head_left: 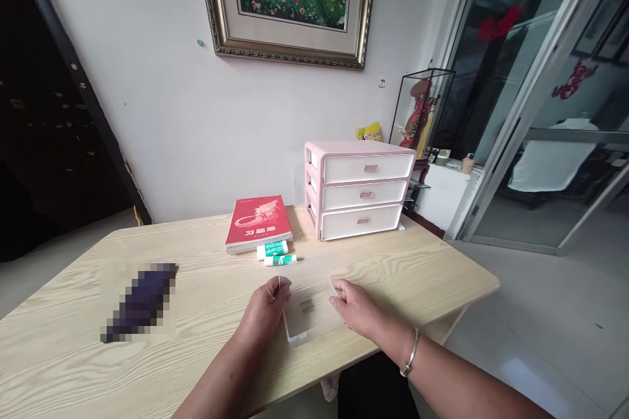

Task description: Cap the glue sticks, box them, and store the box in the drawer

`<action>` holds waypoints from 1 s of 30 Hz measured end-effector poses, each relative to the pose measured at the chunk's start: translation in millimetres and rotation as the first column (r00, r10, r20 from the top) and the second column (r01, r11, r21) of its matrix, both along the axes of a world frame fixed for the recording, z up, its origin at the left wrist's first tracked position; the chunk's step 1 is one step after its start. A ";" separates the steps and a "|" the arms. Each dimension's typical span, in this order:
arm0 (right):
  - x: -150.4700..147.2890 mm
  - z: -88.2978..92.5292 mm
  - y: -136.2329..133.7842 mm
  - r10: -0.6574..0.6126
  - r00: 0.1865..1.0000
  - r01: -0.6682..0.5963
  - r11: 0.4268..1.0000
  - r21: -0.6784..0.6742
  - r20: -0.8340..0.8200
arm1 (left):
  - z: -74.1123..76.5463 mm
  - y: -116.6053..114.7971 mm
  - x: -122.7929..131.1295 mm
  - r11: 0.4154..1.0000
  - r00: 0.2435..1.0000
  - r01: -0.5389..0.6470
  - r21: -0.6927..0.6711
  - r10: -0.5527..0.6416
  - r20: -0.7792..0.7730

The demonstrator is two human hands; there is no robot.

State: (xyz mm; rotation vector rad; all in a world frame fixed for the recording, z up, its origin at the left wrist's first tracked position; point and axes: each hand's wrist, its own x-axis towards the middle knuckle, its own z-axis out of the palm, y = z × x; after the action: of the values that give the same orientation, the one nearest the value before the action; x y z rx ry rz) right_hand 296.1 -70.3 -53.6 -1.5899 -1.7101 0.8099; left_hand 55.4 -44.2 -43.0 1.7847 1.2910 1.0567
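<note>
A clear plastic box (293, 342) rests near the table's front edge, between my two hands. My left hand (265, 308) pinches its left side near the back corner, thumb and fingers closed on the thin wall. On the opposite side, my right hand (356, 306) grips the right wall near the back corner. A small greyish patch (307, 306) shows in the box; what it is I cannot make out. Behind the box, a faint see-through sheet, perhaps its raised lid, is hard to tell from the tabletop.
Beyond the box, two green-and-white tubes (280, 260) lie by a red book (259, 219). A pink-and-white drawer unit (362, 195) with three shut drawers stands at the back right. On the left of the wooden table (206, 314) lies a dark, pixelated object (142, 301).
</note>
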 end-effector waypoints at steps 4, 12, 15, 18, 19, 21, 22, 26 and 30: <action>17.8 3.3 9.1 -0.063 0.988 0.048 0.992 0.113 0.140 | 3.2 3.3 10.6 0.999 0.998 0.052 -0.002 -0.052 0.023; 79.2 25.6 38.8 -0.230 0.957 0.212 0.970 0.116 0.177 | 7.9 0.6 -4.0 0.995 0.997 -0.019 -0.102 0.011 -0.075; 91.9 22.9 43.4 -0.229 0.955 0.217 0.973 0.082 0.187 | 9.2 1.7 -10.3 0.994 0.989 -0.072 -0.087 0.060 -0.135; 97.2 24.7 40.0 -0.238 0.941 0.216 0.970 0.115 0.242 | 12.6 7.6 -16.6 0.981 0.956 -0.185 -0.065 0.165 -0.244; 96.8 27.3 37.0 -0.284 0.914 0.244 0.955 0.166 0.289 | 14.4 10.8 -19.2 0.972 0.941 -0.224 -0.069 0.197 -0.275; 90.3 35.2 28.8 -0.422 0.832 0.300 0.888 0.349 0.358 | 18.7 19.1 -25.3 0.952 0.912 -0.296 -0.083 0.255 -0.322; 83.1 40.1 23.7 -0.483 0.801 0.305 0.837 0.455 0.353 | 21.0 24.3 -28.8 0.942 0.898 -0.325 -0.085 0.279 -0.341; 24.8 58.1 3.4 -0.282 0.935 0.079 0.759 0.646 0.216 | 27.9 48.1 -42.6 0.897 0.834 -0.434 -0.081 0.366 -0.413; -56.4 61.8 6.1 0.024 0.949 -0.217 0.772 0.597 0.314 | 26.9 67.1 -50.1 0.855 0.791 -0.514 -0.071 0.440 -0.426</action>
State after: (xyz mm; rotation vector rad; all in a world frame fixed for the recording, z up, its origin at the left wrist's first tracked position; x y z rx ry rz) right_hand 239.7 -64.2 8.2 -1.1653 -2.0253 0.0108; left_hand 5.3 22.9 -16.1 1.6109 2.1099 0.8060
